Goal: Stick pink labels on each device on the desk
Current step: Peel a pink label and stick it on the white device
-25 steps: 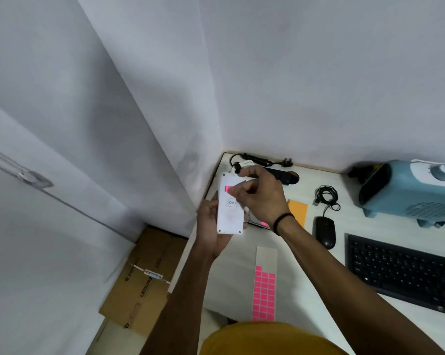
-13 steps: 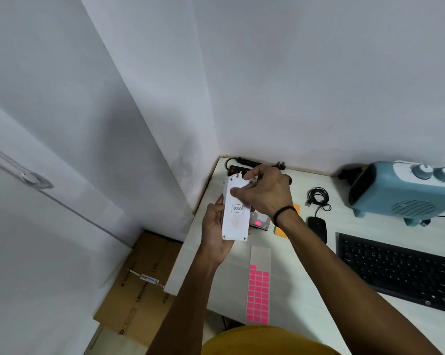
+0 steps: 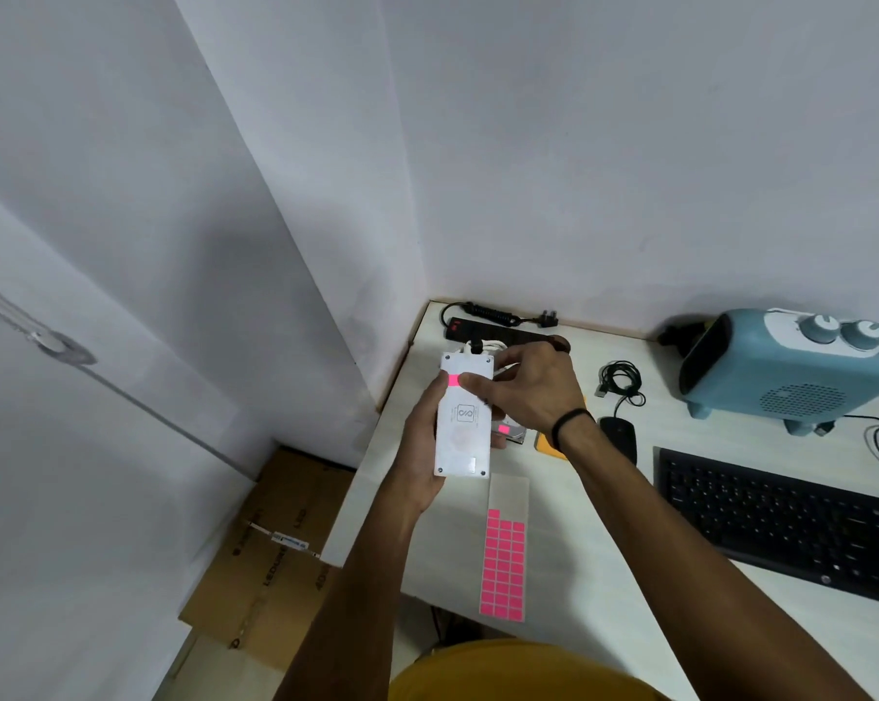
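1. Right hand (image 3: 526,392): fingers drawn together, a fingertip pressing on a pink label (image 3: 453,381) near the upper end of the white device; a dark band circles the wrist.
2. Left hand (image 3: 422,447): wrapped around the long left edge and underside of the white device (image 3: 464,422), clamped on it and holding it clear of the desk (image 3: 604,538), above its left front part.
3. White device: flat, rigid plastic slab with corner screws and a printed mark at mid-face; a white cord leaves its far end. Judged light and stiff, its face smooth enough to slip; best held by the long edges, as now, leaving the face free for pressing.
4. Pink label: small, thin, likely limp and tacky; judged to need a firm rub to seat its corners.
5. Label sheet (image 3: 504,559): lies on the desk just below the held device, top rows already bare, many pink squares left.
6. Small device (image 3: 509,431) bearing a pink square: on the desk, partly hidden behind the right hand.
7. Further devices, no label seen on them: black power strip (image 3: 498,330) at the far edge, black mouse (image 3: 620,437), black keyboard (image 3: 781,518), blue heater (image 3: 781,366).
8. Obstructions: coiled mouse cable (image 3: 620,381) and an orange pad (image 3: 548,445) lie near the right wrist; neither blocks the pressing.
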Motion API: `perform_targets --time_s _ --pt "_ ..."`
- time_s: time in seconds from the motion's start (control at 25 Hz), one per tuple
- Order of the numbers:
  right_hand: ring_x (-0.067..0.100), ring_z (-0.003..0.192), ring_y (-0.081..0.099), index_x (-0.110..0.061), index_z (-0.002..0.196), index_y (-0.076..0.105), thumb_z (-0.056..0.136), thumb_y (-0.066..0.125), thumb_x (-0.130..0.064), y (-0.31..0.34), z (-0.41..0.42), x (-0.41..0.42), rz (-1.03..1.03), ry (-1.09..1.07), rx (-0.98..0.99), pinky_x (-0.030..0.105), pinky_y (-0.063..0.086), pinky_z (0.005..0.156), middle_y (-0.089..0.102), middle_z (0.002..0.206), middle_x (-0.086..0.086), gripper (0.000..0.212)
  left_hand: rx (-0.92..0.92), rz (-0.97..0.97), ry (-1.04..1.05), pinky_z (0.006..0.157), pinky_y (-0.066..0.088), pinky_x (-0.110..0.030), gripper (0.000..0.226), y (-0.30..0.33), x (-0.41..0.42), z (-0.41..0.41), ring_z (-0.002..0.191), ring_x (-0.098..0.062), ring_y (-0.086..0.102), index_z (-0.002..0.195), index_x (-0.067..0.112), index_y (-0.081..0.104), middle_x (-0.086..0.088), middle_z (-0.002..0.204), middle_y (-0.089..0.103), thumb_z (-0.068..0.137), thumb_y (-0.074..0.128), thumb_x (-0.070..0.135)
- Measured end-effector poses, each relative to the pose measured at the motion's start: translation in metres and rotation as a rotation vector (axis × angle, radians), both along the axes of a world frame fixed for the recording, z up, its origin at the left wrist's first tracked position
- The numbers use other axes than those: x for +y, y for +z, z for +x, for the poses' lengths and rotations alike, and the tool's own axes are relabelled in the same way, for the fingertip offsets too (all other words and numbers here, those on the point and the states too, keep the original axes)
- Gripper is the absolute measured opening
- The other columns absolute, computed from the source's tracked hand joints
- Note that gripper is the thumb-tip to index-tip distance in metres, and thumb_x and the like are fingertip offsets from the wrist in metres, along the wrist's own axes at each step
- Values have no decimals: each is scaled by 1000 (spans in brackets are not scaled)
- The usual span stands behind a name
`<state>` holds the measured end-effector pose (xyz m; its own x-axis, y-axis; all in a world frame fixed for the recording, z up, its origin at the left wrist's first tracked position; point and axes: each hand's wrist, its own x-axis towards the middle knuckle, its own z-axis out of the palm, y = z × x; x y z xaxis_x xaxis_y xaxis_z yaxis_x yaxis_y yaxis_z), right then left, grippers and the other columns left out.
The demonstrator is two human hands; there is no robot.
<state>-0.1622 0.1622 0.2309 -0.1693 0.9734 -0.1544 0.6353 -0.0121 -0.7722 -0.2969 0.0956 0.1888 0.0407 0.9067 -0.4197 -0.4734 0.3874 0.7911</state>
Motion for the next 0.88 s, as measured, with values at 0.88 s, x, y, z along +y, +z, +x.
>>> perform_targets --time_s 0.88 --pt "13 52 54 -8 85 56 100 53 -24 -56 1 68 -987 -200 961 26 59 70 35 49 1 22 -67 -122 -175 70 51 -39 46 -6 4 -44 79 -32 65 137 6 54 -27 107 65 102 38 30"
